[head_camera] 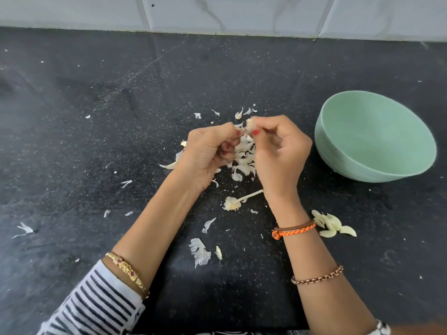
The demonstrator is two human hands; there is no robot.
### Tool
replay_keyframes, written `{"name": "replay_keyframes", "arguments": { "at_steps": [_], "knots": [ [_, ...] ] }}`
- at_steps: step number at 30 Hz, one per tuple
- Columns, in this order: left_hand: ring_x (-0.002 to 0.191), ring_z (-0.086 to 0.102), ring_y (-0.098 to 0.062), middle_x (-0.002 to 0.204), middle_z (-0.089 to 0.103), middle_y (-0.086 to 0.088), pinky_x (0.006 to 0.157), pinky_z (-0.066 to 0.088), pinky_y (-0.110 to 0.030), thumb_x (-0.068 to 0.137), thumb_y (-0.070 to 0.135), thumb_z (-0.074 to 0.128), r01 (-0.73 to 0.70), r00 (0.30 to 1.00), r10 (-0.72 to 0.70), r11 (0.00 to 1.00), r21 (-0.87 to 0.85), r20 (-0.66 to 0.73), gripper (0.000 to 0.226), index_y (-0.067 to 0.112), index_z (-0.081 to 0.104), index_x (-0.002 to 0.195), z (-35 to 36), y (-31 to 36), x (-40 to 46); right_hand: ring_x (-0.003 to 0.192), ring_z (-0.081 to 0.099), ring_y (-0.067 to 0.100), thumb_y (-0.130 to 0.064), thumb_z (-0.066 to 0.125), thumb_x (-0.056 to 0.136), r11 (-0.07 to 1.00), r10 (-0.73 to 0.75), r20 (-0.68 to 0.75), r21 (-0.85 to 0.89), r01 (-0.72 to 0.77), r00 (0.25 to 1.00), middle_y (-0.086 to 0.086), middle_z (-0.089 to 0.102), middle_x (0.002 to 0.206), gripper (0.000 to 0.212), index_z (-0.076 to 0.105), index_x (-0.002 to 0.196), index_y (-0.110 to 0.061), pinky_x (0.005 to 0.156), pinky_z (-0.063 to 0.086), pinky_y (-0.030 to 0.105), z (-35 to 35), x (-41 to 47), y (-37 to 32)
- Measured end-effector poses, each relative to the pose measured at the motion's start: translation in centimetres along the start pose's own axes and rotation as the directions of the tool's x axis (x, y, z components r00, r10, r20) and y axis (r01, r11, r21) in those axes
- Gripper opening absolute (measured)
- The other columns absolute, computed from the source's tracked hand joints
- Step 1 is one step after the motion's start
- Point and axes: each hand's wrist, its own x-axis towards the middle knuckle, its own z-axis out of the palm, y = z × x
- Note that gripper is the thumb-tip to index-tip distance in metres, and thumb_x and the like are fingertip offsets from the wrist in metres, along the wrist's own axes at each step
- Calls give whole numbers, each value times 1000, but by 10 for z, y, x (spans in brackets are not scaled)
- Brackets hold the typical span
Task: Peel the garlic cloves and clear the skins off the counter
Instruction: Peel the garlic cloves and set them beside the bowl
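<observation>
Both hands are raised over the black counter [96,117] at the middle. My right hand [278,153] pinches a small garlic clove [250,124] between thumb and fingers. My left hand [208,153] has its fingers curled, and its fingertips pinch at the clove's skin. A pile of white skins [244,160] lies on the counter right below the hands. More skins [199,252] are scattered nearer me. A bare garlic stem with its root base [233,201] lies by my right wrist. Several peeled cloves [333,226] sit in a small heap to the right of my right forearm.
A pale green bowl [375,170] stands at the right and looks empty. White marbled tiles [217,13] run along the back edge of the counter. Loose skin flakes [24,229] lie far left.
</observation>
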Motion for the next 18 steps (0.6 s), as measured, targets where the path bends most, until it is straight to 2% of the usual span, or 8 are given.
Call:
{"name": "replay_keyframes", "arguments": {
  "at_steps": [2,5,7,8,11,12,14,18],
  "knots": [
    [43,35,-3,48,47,4,43,29,-14,74,1,58,-132,988,140,984,120,-64,31,14,56,46,-4,-1,2,71,63,9,12,55,82,954,232,-35,205,-220,972,3,66,75,24,66,80,-9,70,52,23,-2,3,-4],
    [47,36,-4,53,47,0,48,32,-15,66,11,55,-283,947,313,918,278,-68,23,13,50,44,-8,-2,1,67,61,10,8,55,85,916,330,39,230,-330,943,-8,64,65,25,67,79,-14,70,55,32,-5,4,-6],
    [47,39,-4,53,47,0,51,33,-16,82,10,58,-338,929,367,892,300,-45,35,11,47,49,-6,-5,0,66,58,12,7,55,85,909,334,99,227,-348,937,-8,62,62,23,68,80,-12,71,54,37,-3,3,-8],
    [47,42,-2,52,49,2,52,34,-14,87,11,58,-365,919,394,878,309,-34,37,11,49,51,-5,-5,-1,67,58,12,6,56,85,912,329,113,218,-346,938,-6,62,63,21,69,82,-11,70,53,35,-3,2,-8],
    [50,49,5,54,59,14,53,38,-8,86,5,61,-428,898,439,853,299,34,15,8,62,71,-2,-6,-4,70,62,5,5,60,85,927,308,133,183,-329,942,-3,67,74,17,70,94,-5,68,51,19,-3,2,-8],
    [52,51,6,54,60,16,54,38,-7,86,2,60,-434,898,435,856,281,61,9,7,64,80,-1,-6,-4,72,64,2,5,61,84,931,302,139,171,-323,943,-2,68,78,18,70,97,-4,69,50,17,-4,2,-7],
    [53,53,7,55,62,16,54,38,-5,86,1,59,-435,900,426,862,262,91,9,6,65,90,-1,-6,-6,76,66,2,6,62,84,940,281,150,158,-303,948,-3,69,83,20,69,100,-4,71,51,15,-4,1,-5],
    [57,55,7,59,64,15,55,39,-6,86,2,60,-394,918,389,878,273,75,10,9,67,87,-2,-5,-6,79,67,2,6,65,81,981,170,139,76,-181,976,-2,68,83,21,69,99,-4,72,52,15,-2,0,0]
  ]
}}
